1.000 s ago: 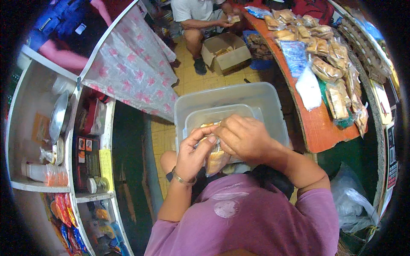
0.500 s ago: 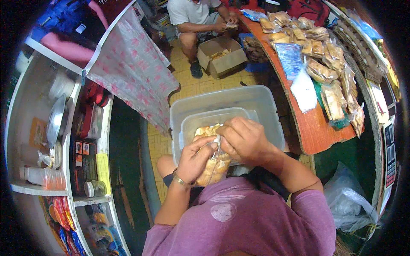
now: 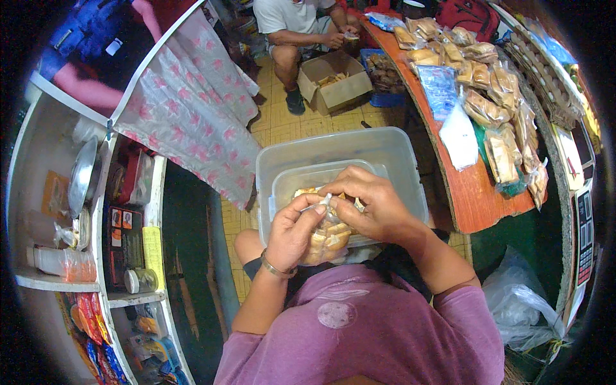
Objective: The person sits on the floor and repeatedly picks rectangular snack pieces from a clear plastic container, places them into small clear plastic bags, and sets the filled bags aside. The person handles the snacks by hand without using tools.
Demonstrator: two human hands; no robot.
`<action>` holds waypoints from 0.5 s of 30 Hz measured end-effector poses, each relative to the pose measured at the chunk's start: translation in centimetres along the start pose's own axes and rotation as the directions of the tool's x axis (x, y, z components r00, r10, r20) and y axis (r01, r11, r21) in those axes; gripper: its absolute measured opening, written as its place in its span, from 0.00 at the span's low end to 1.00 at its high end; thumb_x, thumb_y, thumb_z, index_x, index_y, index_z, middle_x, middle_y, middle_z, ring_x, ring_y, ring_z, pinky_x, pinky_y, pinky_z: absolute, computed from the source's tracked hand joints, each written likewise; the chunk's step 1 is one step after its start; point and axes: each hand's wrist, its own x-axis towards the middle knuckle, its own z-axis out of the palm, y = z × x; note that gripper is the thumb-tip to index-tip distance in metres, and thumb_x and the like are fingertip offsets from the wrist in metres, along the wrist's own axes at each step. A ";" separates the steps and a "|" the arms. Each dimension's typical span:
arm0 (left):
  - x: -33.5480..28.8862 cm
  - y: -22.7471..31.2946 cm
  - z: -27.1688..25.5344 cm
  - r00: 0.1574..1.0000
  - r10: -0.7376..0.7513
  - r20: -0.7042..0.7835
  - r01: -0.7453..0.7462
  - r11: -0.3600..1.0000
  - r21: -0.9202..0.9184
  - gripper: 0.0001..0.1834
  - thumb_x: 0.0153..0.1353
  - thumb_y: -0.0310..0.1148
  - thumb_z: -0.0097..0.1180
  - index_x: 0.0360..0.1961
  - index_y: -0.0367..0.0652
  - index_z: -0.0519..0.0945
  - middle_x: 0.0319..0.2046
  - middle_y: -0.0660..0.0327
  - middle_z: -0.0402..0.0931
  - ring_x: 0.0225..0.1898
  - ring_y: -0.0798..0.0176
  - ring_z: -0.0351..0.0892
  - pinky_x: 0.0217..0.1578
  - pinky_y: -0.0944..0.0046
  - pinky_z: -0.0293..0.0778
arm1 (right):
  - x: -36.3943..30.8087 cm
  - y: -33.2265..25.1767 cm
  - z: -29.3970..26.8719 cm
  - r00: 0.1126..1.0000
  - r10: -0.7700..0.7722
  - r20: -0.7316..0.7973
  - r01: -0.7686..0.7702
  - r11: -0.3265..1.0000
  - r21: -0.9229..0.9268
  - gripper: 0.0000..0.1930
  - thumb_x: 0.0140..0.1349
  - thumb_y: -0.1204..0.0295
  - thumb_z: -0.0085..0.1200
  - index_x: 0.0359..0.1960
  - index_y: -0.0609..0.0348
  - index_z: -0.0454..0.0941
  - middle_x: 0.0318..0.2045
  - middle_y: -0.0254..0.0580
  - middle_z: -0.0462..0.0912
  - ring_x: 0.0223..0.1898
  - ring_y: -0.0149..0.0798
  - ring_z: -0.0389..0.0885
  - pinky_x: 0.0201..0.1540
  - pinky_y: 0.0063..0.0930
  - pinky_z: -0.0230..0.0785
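Observation:
Between my two hands hangs a clear plastic bag of sliced bread pieces (image 3: 328,241), its twisted neck uppermost. My left hand (image 3: 289,232) pinches the gathered neck between thumb and fingers. From the other side, my right hand (image 3: 380,206) is closed on the same neck, fingertips meeting those of the left. Below and beyond them stands a large translucent plastic tub (image 3: 337,138), in front of my lap. More cut bread pieces (image 3: 307,191) show in the tub just past my fingers, partly covered by the hands.
An orange-brown table (image 3: 443,173) at right carries many bagged breads (image 3: 484,108). A cardboard box (image 3: 335,83) stands ahead beside a seated person (image 3: 296,38) handling something small. White shelves (image 3: 102,256) and a flowered curtain (image 3: 192,109) line the left; plastic bags (image 3: 520,295) hang lower right.
The bag has turned and risen slightly, and its neck is now twisted tighter between my fingers. The curtain at left has swung and spread.

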 end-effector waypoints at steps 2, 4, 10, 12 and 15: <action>0.0 0.0 0.2 0.999 0.034 0.010 -0.034 0.998 -0.044 0.09 0.66 0.29 0.51 0.42 0.37 0.79 0.36 0.67 0.77 0.39 0.76 0.73 0.41 0.73 0.71 | 0.0 -0.1 0.1 0.999 -0.034 -0.020 0.034 0.999 -0.025 0.12 0.53 0.79 0.54 0.40 0.63 0.81 0.34 0.45 0.79 0.36 0.41 0.78 0.40 0.32 0.71; -0.1 0.0 0.3 0.999 0.019 -0.032 -0.019 1.000 -0.016 0.09 0.66 0.29 0.51 0.43 0.36 0.79 0.36 0.67 0.77 0.39 0.75 0.73 0.41 0.73 0.71 | 0.0 -0.3 0.2 0.995 -0.076 -0.062 0.073 0.996 -0.054 0.11 0.53 0.79 0.53 0.39 0.63 0.81 0.33 0.45 0.79 0.35 0.42 0.79 0.40 0.33 0.72; -0.3 0.0 0.5 0.996 0.056 -0.074 -0.052 0.997 0.054 0.11 0.65 0.27 0.51 0.43 0.33 0.80 0.39 0.65 0.78 0.40 0.73 0.74 0.43 0.72 0.70 | -0.1 -0.3 1.1 0.954 -0.268 -0.137 0.214 0.924 -0.317 0.07 0.50 0.78 0.56 0.32 0.61 0.79 0.31 0.44 0.78 0.30 0.43 0.79 0.32 0.34 0.73; -0.2 0.1 0.5 0.993 0.097 -0.069 -0.083 0.980 0.180 0.11 0.64 0.27 0.51 0.42 0.31 0.80 0.39 0.63 0.78 0.40 0.72 0.74 0.43 0.71 0.70 | -0.1 0.0 1.3 0.917 -0.364 -0.164 0.285 0.884 -0.370 0.08 0.49 0.78 0.57 0.32 0.61 0.78 0.30 0.43 0.78 0.28 0.42 0.79 0.30 0.34 0.73; 0.0 0.3 0.4 0.986 0.160 -0.042 -0.136 0.929 0.345 0.12 0.63 0.27 0.51 0.42 0.29 0.80 0.39 0.60 0.78 0.41 0.70 0.74 0.43 0.70 0.69 | -0.1 0.4 1.3 0.874 -0.454 -0.173 0.346 0.832 -0.435 0.09 0.48 0.78 0.58 0.33 0.61 0.78 0.30 0.43 0.78 0.27 0.42 0.78 0.28 0.34 0.73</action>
